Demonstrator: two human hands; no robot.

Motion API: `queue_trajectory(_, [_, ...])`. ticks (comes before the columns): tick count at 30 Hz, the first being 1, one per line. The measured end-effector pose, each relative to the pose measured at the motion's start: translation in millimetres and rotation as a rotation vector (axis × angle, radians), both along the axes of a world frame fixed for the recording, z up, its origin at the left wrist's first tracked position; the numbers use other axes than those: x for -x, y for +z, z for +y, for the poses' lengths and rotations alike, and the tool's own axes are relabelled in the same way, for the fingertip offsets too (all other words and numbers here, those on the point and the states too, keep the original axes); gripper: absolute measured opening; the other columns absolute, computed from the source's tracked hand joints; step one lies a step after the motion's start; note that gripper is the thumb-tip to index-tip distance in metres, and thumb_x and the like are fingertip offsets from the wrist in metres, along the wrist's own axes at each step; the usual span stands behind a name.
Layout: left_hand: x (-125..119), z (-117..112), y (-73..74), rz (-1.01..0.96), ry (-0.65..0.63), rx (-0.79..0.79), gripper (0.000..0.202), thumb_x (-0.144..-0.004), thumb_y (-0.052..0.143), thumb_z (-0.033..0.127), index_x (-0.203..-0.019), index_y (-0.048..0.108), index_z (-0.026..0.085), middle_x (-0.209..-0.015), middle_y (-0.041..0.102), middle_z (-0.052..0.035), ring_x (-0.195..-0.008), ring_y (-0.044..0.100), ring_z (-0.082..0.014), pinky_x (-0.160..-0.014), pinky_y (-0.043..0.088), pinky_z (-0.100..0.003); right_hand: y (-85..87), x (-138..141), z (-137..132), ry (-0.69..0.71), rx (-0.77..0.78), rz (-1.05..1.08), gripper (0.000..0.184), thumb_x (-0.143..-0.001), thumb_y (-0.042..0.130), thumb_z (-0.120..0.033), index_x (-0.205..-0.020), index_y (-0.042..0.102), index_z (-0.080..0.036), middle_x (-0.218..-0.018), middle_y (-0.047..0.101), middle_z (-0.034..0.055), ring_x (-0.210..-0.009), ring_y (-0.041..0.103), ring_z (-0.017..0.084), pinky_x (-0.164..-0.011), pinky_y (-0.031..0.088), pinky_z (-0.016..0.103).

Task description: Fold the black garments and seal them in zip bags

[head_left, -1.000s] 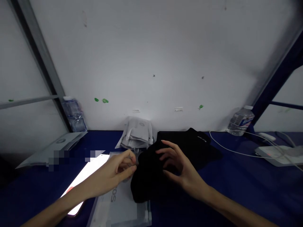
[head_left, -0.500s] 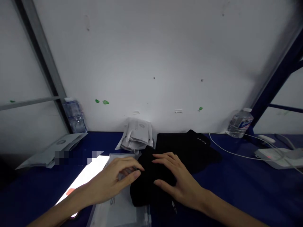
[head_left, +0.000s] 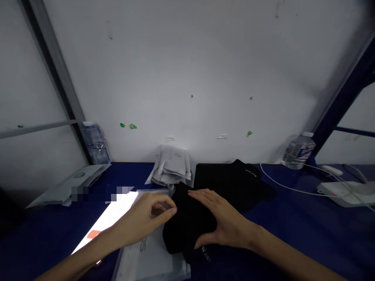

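Note:
A folded black cloth item [head_left: 187, 222] with white lettering near its lower edge lies in front of me, partly over a clear zip bag [head_left: 146, 255] with grey print. My left hand [head_left: 152, 212] is at the cloth's left edge, thumb and forefinger closed in a pinch; I cannot see whether any fabric is between the tips. On the cloth's right side rests my right hand [head_left: 218, 218], fingers stretched over the top and thumb spread away near the lettering. Behind it lie more black cloth pieces [head_left: 225, 183] with small white print.
Packed zip bags [head_left: 172, 164] are piled against the wall. A bright phone screen [head_left: 108, 218] lies under my left forearm. Flat packets [head_left: 70, 185] and a water bottle [head_left: 96, 144] are at left; another bottle [head_left: 299, 152], a white cable and a power strip [head_left: 336, 195] at right.
My left thumb and forefinger have closed together at the cloth's edge. My right thumb has moved down toward the lettering, and its fingers lie closer together.

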State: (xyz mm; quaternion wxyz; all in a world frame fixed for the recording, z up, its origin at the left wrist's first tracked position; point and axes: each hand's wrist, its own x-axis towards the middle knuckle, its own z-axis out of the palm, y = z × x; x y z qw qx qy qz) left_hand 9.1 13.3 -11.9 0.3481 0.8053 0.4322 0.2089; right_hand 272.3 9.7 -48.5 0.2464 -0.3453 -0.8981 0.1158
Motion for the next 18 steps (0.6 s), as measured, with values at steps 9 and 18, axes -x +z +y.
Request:
queue_trajectory(9, [-3, -1, -5.9, -0.197, 0.044, 0.159, 0.024, -0.088, 0.066, 0.042, -0.099, 0.060, 0.021, -0.090, 0.057, 0.0021, -0.066, 0.053, -0.0110, -0.059, 0.035, -0.024, -0.8, 13, 0, -0.076, 0.020, -0.002, 0.101, -0.063, 0.081, -0.065, -0.143, 0.046, -0.015, -0.139, 0.058, 0.0169, -0.128, 0.052, 0.034, -0.111, 0.037, 0.053])
queue_trajectory(18, [3, 11, -17.4, -0.387, 0.038, 0.331, 0.019, -0.086, 0.061, 0.025, -0.097, 0.046, 0.024, -0.099, 0.057, 0.0022, -0.071, 0.056, -0.0113, -0.062, 0.038, -0.024, 4.3, -4, 0, 0.001, 0.043, 0.162, 0.086, -0.077, 0.075, -0.058, -0.146, 0.041, -0.019, -0.145, 0.050, 0.0148, -0.132, 0.048, 0.028, -0.112, 0.038, 0.048])
